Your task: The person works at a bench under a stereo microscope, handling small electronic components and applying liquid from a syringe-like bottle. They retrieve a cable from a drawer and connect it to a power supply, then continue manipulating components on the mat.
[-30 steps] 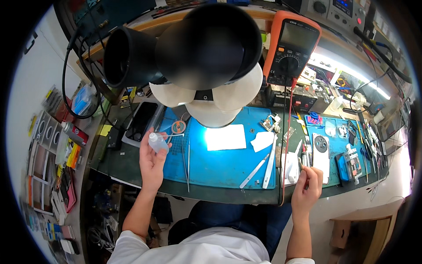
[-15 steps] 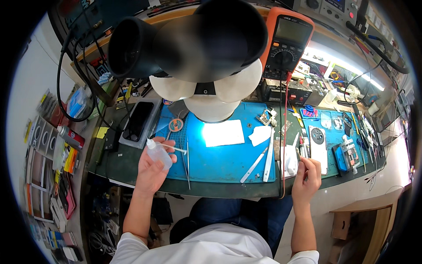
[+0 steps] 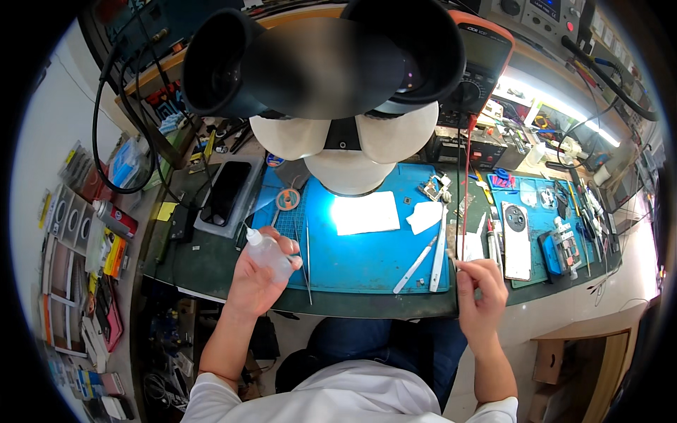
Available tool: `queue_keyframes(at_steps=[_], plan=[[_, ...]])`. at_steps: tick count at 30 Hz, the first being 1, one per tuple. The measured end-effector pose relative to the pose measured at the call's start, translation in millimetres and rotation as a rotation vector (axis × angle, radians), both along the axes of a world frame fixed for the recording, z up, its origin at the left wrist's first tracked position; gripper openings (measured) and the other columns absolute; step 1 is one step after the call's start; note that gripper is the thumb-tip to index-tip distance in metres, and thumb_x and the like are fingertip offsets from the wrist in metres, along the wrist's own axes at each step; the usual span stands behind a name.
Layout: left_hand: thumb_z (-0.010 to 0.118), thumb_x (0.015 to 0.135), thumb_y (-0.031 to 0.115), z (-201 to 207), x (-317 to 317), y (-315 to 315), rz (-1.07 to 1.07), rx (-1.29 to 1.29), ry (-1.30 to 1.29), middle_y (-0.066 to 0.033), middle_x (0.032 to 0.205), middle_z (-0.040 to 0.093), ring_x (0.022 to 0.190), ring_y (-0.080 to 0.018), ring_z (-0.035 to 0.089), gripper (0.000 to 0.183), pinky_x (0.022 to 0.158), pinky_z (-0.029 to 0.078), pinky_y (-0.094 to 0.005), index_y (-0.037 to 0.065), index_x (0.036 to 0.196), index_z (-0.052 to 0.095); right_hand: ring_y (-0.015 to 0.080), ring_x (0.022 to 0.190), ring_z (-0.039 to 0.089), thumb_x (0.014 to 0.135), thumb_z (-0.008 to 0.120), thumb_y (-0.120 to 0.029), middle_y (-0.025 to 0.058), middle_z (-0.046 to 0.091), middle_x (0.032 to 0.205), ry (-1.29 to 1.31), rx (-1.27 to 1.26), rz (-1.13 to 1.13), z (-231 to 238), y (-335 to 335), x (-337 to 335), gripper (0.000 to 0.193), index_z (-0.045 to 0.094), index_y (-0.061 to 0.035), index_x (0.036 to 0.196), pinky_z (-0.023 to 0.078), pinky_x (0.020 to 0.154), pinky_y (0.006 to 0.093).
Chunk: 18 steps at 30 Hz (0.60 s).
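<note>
My left hand (image 3: 255,282) is closed around a translucent squeeze bottle (image 3: 269,255) with a thin nozzle, tilted above the left front of the bench. Over the bench's front edge, right of the blue mat (image 3: 345,271), my right hand (image 3: 482,292) is closed in a pinch. Something small and thin shows at its fingertips, too small to name. White paper (image 3: 367,213) lies lit under the microscope (image 3: 349,169). Tweezers (image 3: 307,261) lie to the right of my left hand. A knife-like tool (image 3: 415,266) and a white-handled tool (image 3: 438,257) lie left of my right hand.
Black eyepieces (image 3: 218,63) loom over the middle of the bench. A red cable (image 3: 465,190) and a black one hang close to my right hand. An orange multimeter (image 3: 479,60), a phone (image 3: 226,192), a phone back cover (image 3: 517,243) and a blue clamp (image 3: 560,250) are around.
The thin white stick at my left hand no longer shows. My right hand has moved left, and the left hand with the bottle has shifted slightly right. The view has shifted a little.
</note>
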<state>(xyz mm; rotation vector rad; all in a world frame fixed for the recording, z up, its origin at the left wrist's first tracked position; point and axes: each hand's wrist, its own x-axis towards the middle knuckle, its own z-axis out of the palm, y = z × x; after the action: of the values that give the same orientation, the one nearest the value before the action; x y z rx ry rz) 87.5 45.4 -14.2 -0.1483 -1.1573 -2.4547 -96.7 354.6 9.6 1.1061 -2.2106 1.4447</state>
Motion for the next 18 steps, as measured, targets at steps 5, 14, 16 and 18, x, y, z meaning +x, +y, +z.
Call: queue_keyframes(at_steps=[5, 14, 16, 18], plan=[[0.071, 0.093, 0.017, 17.0, 5.0, 13.9, 0.039, -0.432, -0.256, -0.0066, 0.119, 0.055, 0.108, -0.0196, 0.057, 0.054, 0.096, 0.045, -0.0347, 0.007, 0.14, 0.045, 0.0072, 0.062, 0.053, 0.089, 0.069, 0.001, 0.0045, 0.063, 0.081, -0.33, -0.042, 0.192, 4.0, -21.9, 15.9, 0.011, 0.072, 0.0003, 0.1, 0.041, 0.055, 0.0219], [0.074, 0.084, 0.006, 55.8, -4.4, 32.1, 0.226, -1.47, -0.463, -0.0139, 0.124, 0.056, 0.114, -0.031, 0.055, 0.063, 0.101, 0.044, -0.0405, 0.007, 0.141, 0.049, 0.0024, 0.06, 0.047, 0.094, 0.068, -0.014, -0.0015, 0.061, 0.068, -0.784, 0.162, 0.35, 5.5, -46.8, 10.6, 0.017, 0.072, 0.0024, 0.095, 0.036, 0.052, 0.0221], [0.075, 0.083, 0.006, 57.5, -4.1, 28.4, 0.287, -1.569, -0.393, -0.0149, 0.125, 0.059, 0.113, -0.0334, 0.058, 0.059, 0.098, 0.047, -0.0416, 0.007, 0.137, 0.053, 0.0019, 0.061, 0.047, 0.094, 0.067, -0.014, -0.002, 0.061, 0.069, -0.814, 0.199, 0.375, 7.6, -49.1, 10.5, 0.018, 0.073, 0.0029, 0.096, 0.036, 0.053, 0.0212], [0.076, 0.082, 0.005, 59.5, -5.1, 25.7, 0.339, -1.674, -0.315, -0.0151, 0.125, 0.061, 0.111, -0.0348, 0.06, 0.056, 0.095, 0.049, -0.0428, 0.006, 0.134, 0.056, 0.001, 0.063, 0.048, 0.095, 0.066, -0.012, -0.003, 0.062, 0.073, -0.852, 0.232, 0.401, 10.0, -51.3, 11.4, 0.017, 0.073, 0.0033, 0.098, 0.036, 0.054, 0.0191]])
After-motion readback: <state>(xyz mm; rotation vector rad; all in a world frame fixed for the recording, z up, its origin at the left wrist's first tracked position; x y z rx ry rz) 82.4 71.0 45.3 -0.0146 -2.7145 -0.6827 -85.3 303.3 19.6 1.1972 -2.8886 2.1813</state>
